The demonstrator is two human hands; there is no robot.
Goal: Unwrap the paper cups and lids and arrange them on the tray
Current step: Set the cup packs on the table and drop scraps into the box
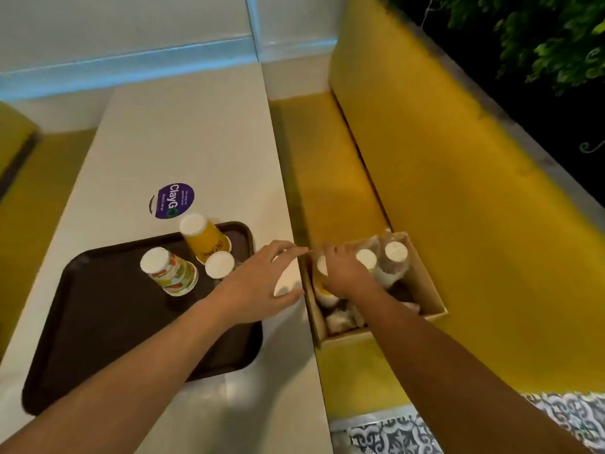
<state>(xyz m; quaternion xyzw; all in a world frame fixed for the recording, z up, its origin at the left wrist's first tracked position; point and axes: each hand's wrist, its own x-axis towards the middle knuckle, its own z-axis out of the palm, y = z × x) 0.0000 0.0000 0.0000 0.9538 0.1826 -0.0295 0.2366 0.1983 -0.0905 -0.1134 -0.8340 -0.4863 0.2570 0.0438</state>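
Beside the tray (108,329), right hand (340,276) curled round a cup (321,268) in the box (425,278), left hand (258,283) straddling a white item (288,280), grip uncertain

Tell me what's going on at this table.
A person is unpacking paper cups. Three upturned cups stand on the brown tray. The left hand holds a white item at the table edge beside the tray, while the right hand reaches into the cardboard box on the yellow bench and grips a yellow cup.
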